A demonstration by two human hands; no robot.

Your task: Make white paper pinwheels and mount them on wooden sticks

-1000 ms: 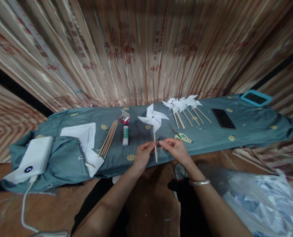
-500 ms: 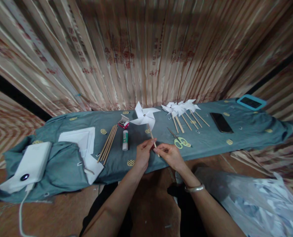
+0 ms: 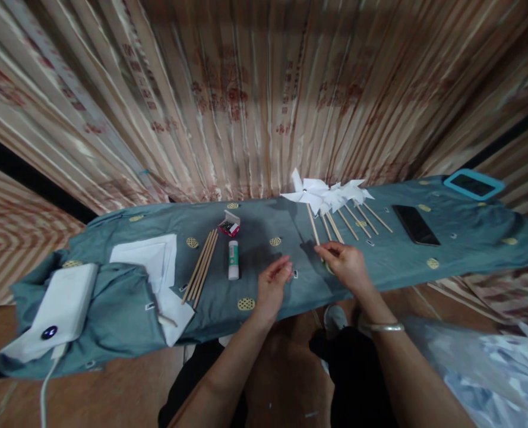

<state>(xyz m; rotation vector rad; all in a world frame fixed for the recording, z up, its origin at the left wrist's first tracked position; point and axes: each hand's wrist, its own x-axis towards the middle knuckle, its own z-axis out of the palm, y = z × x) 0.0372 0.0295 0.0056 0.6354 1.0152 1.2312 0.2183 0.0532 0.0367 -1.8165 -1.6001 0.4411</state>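
Observation:
My right hand point(image 3: 344, 261) pinches the lower end of a wooden stick that carries a white paper pinwheel point(image 3: 305, 191). This pinwheel's blades overlap the left side of several other white pinwheels point(image 3: 348, 193), whose sticks point toward me. Under the right hand, the green-handled scissors are almost wholly covered. My left hand point(image 3: 273, 285) hovers over the cloth to the left of the right hand, fingers drawn together with nothing seen in them. The nearest thing on its left is a glue stick point(image 3: 233, 260).
A bench carries a green cloth point(image 3: 264, 217). On it lie loose wooden sticks point(image 3: 200, 267), a small red box of pins point(image 3: 229, 224), white paper sheets point(image 3: 163, 255), a white power bank point(image 3: 63, 306), a black phone point(image 3: 416, 224) and a blue-framed device point(image 3: 473, 184). A plastic bag point(image 3: 490, 368) stands at lower right.
The pinwheel has moved right, from in front of me to the group of pinwheels, carried by my right hand. My left hand has let go of its stick. The view has shifted slightly.

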